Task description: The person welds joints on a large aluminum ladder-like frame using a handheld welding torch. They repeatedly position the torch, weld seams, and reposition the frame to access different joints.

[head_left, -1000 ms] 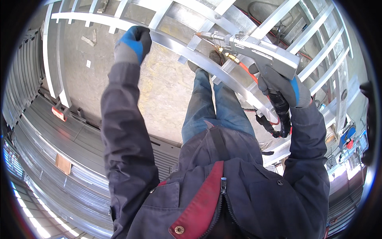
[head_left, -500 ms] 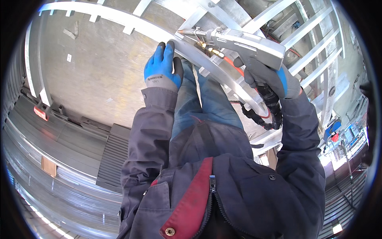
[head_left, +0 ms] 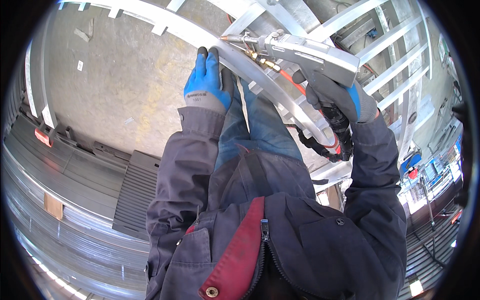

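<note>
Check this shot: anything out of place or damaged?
Minor only: pale scraps lie loose on the floor, apart from the curved metal bar, looking like stray litter. The gun-shaped tool shows no obvious damage.

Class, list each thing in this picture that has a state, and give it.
Left hand: gloved, open, fingertips at the curved metal bar.
Right hand: gloved, closed around the gun-shaped tool.
Gun-shaped tool: held, nozzle pointing left; bar contact unclear.
Orange hose: connected to the tool.
Jacket zipper: partly done up.

left hand (head_left: 208, 85): fingers (head_left: 212, 61) extended forward | right hand (head_left: 336, 95): fingers curled
</note>
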### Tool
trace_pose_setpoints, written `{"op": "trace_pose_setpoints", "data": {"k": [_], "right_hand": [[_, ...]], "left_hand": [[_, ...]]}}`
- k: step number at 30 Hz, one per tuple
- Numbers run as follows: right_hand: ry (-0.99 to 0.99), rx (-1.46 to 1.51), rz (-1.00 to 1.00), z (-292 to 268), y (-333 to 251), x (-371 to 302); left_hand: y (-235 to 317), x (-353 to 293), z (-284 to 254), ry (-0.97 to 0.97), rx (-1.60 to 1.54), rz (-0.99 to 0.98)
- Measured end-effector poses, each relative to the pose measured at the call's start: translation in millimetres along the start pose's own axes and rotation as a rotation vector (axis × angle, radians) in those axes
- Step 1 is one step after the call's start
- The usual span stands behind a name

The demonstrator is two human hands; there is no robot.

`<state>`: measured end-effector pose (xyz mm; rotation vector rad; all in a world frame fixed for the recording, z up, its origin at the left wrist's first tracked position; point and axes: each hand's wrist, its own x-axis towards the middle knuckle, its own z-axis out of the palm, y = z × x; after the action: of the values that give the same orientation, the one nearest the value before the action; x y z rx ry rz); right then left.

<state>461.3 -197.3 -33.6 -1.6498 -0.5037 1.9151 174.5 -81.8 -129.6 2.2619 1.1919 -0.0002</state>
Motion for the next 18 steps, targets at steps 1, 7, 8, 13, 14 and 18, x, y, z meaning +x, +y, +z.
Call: {"op": "trace_pose_setpoints", "data": {"k": [1, 7, 8, 13, 14, 18], "right_hand": [[0.028, -0.017, 0.015, 0, 2, 0], [0.042, 0.008, -0.026, 1, 4, 2], [0.038, -0.017, -0.014, 0, 3, 2], [0.022, -0.004, -0.017, 2, -4, 3], [0.030, -0.008, -0.040, 2, -6, 3], [0.001, 0.001, -0.075, 2, -8, 5]], "left_hand": [[0, 0, 0, -0.003, 0.005, -0.001], [1, 3, -1, -0.006, 0.013, -0.006], [1, 3, -1, -0.012, 0.012, -0.010], [3, 5, -2, -0.027, 0.020, -0.010], [3, 5, -2, -0.028, 0.028, -0.011], [3, 6, -1, 0.028, 0.033, 0.022]]}}
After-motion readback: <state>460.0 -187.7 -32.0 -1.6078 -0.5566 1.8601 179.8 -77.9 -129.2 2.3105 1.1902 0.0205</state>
